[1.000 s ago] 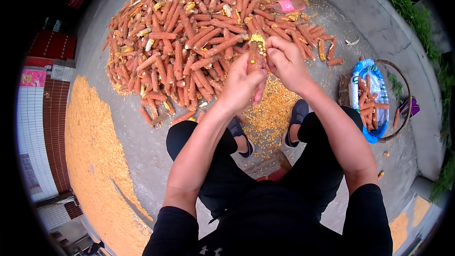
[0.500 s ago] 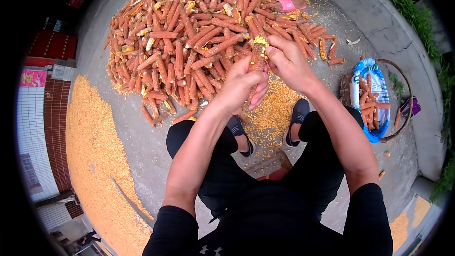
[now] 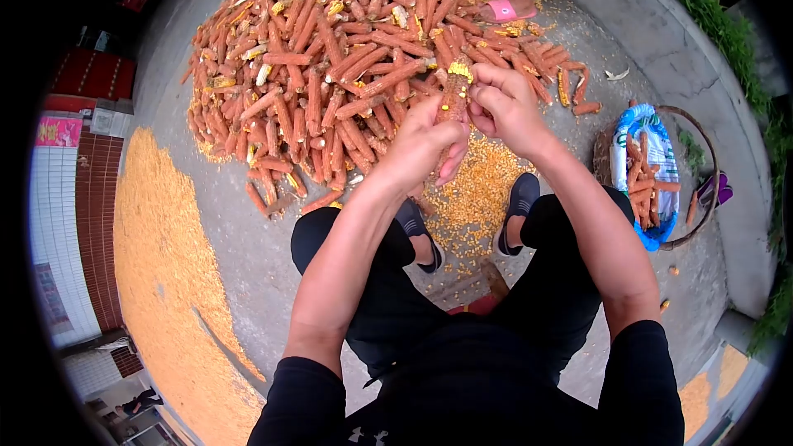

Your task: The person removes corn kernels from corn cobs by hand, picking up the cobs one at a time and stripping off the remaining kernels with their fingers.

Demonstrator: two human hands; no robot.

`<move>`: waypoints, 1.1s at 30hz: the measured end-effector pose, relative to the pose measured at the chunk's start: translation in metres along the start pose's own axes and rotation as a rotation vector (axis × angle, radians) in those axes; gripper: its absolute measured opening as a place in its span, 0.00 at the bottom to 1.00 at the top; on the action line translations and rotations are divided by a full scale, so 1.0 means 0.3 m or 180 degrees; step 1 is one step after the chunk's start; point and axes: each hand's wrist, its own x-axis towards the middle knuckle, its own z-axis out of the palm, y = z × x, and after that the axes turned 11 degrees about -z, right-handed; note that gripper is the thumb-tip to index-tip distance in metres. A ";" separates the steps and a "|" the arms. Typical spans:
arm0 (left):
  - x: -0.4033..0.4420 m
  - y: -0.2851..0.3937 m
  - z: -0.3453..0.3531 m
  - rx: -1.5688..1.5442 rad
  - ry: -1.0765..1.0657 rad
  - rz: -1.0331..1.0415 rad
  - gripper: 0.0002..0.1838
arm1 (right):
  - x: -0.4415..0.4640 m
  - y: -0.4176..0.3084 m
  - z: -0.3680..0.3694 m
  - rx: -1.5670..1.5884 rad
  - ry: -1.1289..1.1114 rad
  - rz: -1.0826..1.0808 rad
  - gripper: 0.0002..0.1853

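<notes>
My left hand [image 3: 427, 147] is wrapped around a corn cob [image 3: 457, 92] held upright above the ground. Most of the cob is bare and reddish; yellow kernels cling to its top, with a few lower down. Its lower part is hidden in my palm. My right hand [image 3: 505, 109] is closed against the cob's right side, thumb and fingers curled just below the top kernels. Loose yellow kernels [image 3: 472, 190] lie on the ground below, between my shoes.
A large heap of stripped cobs [image 3: 330, 66] lies in front. A basket [image 3: 658, 241] lined with blue-and-white plastic stands at right, holding several cobs. Spread kernels [image 3: 165, 281] cover the ground at left. Another person's foot in a pink slipper [image 3: 505, 10] is beyond the heap.
My right thumb has drawn back slightly from the cob's top, and fewer kernels show along its right side. My left hand keeps its hold.
</notes>
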 end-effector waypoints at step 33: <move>0.077 -0.085 -0.046 0.1820 0.1363 0.1226 0.17 | 0.001 0.051 0.051 -0.1545 -0.0047 -0.0702 0.13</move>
